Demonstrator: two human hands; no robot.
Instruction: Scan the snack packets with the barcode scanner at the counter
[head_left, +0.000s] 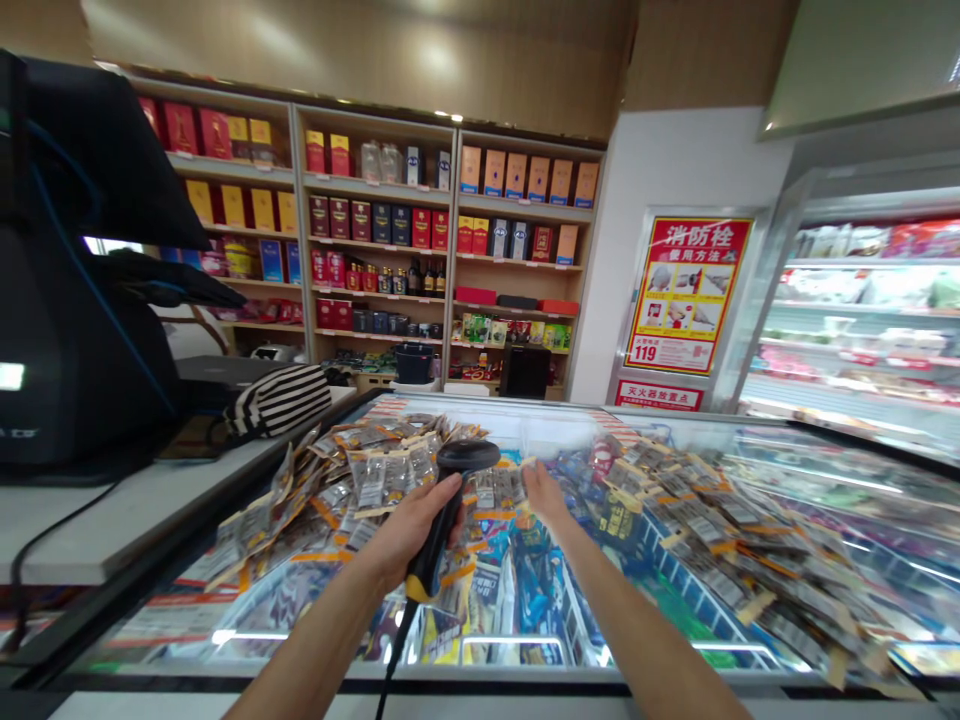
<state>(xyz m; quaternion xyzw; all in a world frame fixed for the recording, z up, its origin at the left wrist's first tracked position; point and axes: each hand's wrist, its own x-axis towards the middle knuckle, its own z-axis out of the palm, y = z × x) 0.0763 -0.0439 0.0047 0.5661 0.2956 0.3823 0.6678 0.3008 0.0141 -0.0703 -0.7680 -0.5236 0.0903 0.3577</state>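
My left hand (414, 528) is wrapped round the handle of a black barcode scanner (442, 520) with a yellow-trimmed base, its head pointing away from me. My right hand (541, 490) is closed at the edge of a small clear packet (496, 490) with an orange strip; the fingertips are slightly blurred. Both hands are over the glass top of a chest freezer (517, 425). A heap of similar packets (345, 490) lies to the left, close to the scanner. Another spread of packets (735, 530) covers the glass on the right.
A black checkout terminal (90, 300) and a striped pouch (279, 400) stand on the white counter (67, 530) at left. The scanner's cable (401, 635) hangs towards me. Shelves of boxed goods (375, 222) line the back, and an open chiller (862, 310) stands at right.
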